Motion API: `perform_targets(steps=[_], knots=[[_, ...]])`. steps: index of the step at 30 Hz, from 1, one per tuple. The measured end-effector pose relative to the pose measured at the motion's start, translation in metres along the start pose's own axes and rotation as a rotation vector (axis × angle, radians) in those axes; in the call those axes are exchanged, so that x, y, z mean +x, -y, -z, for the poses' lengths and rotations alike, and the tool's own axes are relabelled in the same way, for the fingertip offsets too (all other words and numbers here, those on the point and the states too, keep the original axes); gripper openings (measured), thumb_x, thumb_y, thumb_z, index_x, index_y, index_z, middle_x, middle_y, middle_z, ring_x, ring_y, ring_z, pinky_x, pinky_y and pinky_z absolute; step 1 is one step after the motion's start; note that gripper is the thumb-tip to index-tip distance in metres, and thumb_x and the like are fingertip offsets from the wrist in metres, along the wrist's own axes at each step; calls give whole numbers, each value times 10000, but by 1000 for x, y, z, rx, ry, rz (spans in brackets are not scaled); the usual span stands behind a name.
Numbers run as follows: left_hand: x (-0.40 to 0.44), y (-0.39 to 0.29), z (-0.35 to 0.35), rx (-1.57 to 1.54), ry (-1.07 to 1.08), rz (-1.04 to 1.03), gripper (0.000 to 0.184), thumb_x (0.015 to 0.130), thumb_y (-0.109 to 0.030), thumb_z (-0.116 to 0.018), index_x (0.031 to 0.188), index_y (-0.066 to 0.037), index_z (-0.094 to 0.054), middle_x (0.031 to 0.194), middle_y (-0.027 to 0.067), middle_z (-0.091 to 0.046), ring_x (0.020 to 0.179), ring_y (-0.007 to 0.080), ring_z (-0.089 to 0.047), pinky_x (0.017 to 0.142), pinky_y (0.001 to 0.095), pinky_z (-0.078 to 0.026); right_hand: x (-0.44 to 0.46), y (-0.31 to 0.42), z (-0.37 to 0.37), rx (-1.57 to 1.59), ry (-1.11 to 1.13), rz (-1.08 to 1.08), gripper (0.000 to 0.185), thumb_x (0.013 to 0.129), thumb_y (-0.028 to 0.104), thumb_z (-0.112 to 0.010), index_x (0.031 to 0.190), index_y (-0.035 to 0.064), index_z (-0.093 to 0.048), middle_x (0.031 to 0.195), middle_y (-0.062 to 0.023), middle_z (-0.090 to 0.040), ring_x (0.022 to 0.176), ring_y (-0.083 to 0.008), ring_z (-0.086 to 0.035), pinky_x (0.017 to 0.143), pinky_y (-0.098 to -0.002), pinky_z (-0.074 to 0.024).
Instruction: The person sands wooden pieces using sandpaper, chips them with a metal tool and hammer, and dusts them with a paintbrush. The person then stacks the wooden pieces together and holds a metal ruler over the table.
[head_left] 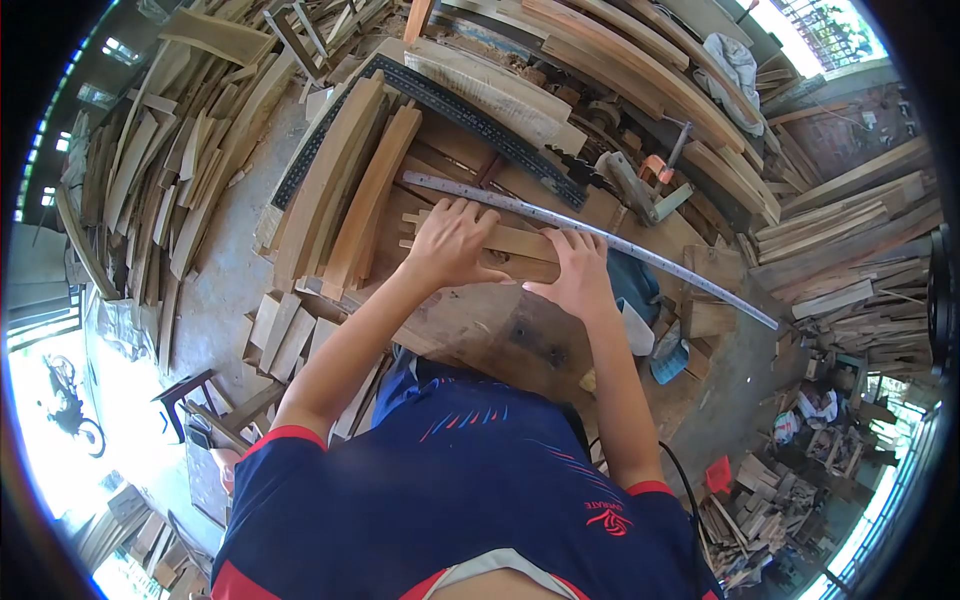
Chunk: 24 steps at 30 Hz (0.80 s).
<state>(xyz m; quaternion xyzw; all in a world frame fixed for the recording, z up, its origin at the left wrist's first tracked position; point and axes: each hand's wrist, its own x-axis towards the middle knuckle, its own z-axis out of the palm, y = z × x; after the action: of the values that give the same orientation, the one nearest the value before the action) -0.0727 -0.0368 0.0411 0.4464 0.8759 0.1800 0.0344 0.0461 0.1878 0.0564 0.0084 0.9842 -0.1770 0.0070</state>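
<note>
My left hand (pixel 454 246) and my right hand (pixel 577 272) are closed on a short stack of wooden slats (pixel 518 242), one at each end. The fingers curl over the far edge, and both thumbs point inward along the near side. Narrow tongues stick out past the left end of the slats. Just beyond my hands, a long pale measuring strip with markings (pixel 640 253) runs diagonally to the lower right. A black metal carpenter's square (pixel 455 112) lies farther back. How many slats are under my fingers is partly hidden.
Curved wooden boards (pixel 372 200) stand at the left of the brown work surface (pixel 455 315). A clamp with an orange part (pixel 660 170) sits at the back right. Lumber piles (pixel 215 150) crowd the left, and more stacked timber (pixel 850 230) the right. A blue container (pixel 670 362) stands near my right forearm.
</note>
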Motion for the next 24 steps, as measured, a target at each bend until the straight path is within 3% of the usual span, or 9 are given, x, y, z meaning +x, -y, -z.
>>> perform_targets(steps=[7,13,16,19,24], knots=[[3,-14,4,62,-50,66,812,639,-683,-876,1172,-104,-674,1041,91,-674,1041,272,-658,936,443,-453,0,7,3,-49,-92,-26,799,598,341,-980,1297,143,-649,1247,-123,-648,1223,-360,-576,1102,-502,-402],[1,-17,0,44,-58,109,653,719,-625,-857,1097,-131,-659,1039,73,-675,1032,254,-661,893,421,-464,-3,7,2,-53,-176,-25,654,645,313,-961,1214,129,-698,1182,-104,-652,1181,-337,-583,1069,-491,-413],[1,-14,0,27,-82,40,550,759,-553,-862,1051,-131,-663,1017,79,-666,1029,259,-665,878,423,-495,-2,4,1,-28,-99,-72,580,669,300,-949,1161,112,-705,1180,-104,-658,1198,-340,-586,1042,-478,-440],[-1,-11,-1,-58,-145,-21,479,764,-474,-878,1000,-116,-663,1016,92,-648,1030,274,-664,886,444,-526,0,-3,-1,-32,-194,19,540,688,307,-943,1124,92,-708,1130,-106,-706,1158,-330,-637,1016,-463,-459],[2,-13,4,-48,-55,-20,435,760,-396,-884,968,-87,-658,1053,107,-622,1043,300,-653,904,453,-542,4,-2,7,-32,-20,-40,496,711,336,-933,1069,64,-723,1007,-129,-761,1042,-330,-708,1001,-460,-470]])
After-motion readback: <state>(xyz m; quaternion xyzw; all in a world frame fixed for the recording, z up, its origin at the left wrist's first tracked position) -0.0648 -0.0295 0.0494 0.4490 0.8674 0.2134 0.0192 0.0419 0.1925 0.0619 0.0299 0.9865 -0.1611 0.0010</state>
